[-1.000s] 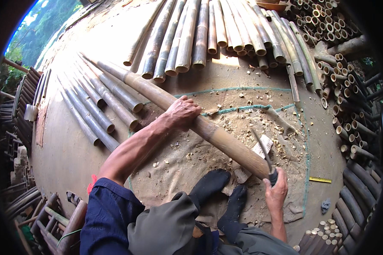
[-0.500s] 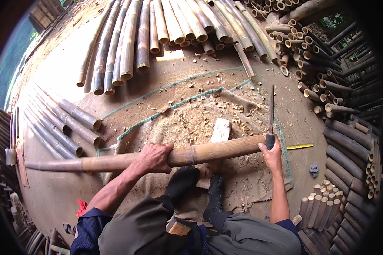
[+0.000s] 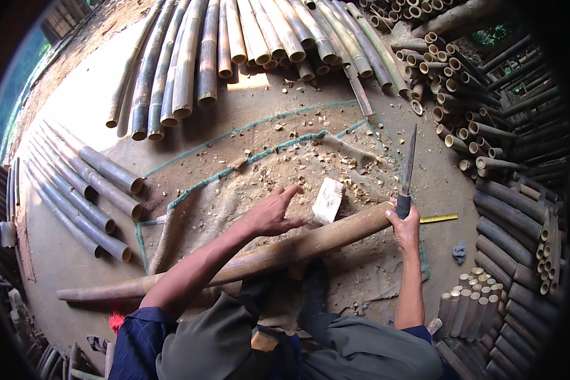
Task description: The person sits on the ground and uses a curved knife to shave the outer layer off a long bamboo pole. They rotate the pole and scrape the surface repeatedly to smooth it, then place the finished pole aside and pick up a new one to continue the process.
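A long brown bamboo pole (image 3: 297, 249) lies slantwise in front of me, over my feet, its thick end up at the right. My right hand (image 3: 406, 227) is closed round the dark handle of a knife (image 3: 408, 168), the long blade pointing up and away. That hand also rests against the pole's thick end; whether its fingers grip the pole is hidden. Above the pole's middle, my left hand (image 3: 275, 212) is open and holds nothing, fingers apart. Just right of it, a pale wooden block (image 3: 329, 201) stands close to the pole.
Wood chips (image 3: 278, 161) litter a sacking mat (image 3: 202, 218). Bamboo poles (image 3: 183, 76) lie at the back, more poles (image 3: 107, 177) at left. Stacked bamboo (image 3: 487, 142) lines the right, near short cut pieces (image 3: 468, 310) and a yellow measuring tape (image 3: 439, 218).
My left hand has let go of the pole and moved right and up, opening. The pole's left part has swung down toward me. The right hand still holds the knife.
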`<state>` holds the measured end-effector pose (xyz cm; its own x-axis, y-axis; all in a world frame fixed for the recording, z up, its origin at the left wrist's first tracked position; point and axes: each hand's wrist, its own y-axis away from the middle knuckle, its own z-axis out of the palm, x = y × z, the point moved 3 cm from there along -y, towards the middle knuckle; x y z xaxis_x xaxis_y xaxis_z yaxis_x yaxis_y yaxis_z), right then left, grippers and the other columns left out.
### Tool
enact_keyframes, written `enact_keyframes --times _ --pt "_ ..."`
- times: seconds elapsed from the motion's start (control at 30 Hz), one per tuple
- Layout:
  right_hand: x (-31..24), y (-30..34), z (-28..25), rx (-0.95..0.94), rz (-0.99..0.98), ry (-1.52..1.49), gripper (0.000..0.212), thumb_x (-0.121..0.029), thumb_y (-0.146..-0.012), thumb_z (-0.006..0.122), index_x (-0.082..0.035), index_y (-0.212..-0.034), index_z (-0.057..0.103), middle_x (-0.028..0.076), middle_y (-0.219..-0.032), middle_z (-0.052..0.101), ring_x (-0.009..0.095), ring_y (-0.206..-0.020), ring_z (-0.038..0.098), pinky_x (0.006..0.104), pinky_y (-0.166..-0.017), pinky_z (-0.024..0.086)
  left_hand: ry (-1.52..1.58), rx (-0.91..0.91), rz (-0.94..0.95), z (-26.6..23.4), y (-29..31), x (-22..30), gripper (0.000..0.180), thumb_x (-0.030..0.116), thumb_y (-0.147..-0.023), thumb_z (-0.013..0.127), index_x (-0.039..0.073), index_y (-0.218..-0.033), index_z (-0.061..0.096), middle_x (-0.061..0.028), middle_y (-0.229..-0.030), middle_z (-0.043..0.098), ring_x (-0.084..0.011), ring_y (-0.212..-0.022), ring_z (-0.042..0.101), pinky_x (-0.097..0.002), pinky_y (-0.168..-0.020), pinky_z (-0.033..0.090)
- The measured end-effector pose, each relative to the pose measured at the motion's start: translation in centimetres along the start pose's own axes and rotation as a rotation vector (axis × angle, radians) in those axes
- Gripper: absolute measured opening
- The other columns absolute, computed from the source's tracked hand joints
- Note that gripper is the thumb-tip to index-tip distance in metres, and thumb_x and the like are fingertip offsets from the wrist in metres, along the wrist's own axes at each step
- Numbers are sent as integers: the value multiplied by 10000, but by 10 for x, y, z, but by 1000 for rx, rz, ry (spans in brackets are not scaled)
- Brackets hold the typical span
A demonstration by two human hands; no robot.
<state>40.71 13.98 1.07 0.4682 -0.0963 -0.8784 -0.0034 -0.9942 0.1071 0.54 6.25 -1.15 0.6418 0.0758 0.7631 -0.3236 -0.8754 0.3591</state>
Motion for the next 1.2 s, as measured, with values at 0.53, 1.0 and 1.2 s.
enact_keyframes --times 0.53,1.0,1.2 --pt "-19 -17 25 66 19 -119 343 -40 -799 845 -43 -1107 693 -1 -960 653 118 -828 620 299 -780 517 -275 589 -210 -18 -49 -25 1027 527 -774 942 99 -1552 426 -260 -1606 400 -449 -1407 517 -555 -1137 509" --pt "-58 -55 -42 287 -233 368 338 -175 -915 814 -10 -1153 639 109 -981 684 259 -812 697 422 -734 561 -471 309 -412 -6 237 -122 760 286 -571 934 73 -1200 563 -207 -1110 645 -414 -1135 642 -496 -951 527" --pt "-64 51 20 67 61 -178 472 -528 -1142 526 -68 -1184 619 6 -842 545 99 -702 580 298 -556 480 -179 59 -315 -20 151 -49 721 350 -602 899 23 -1165 587 -250 -989 727 -459 -974 712 -522 -873 553"
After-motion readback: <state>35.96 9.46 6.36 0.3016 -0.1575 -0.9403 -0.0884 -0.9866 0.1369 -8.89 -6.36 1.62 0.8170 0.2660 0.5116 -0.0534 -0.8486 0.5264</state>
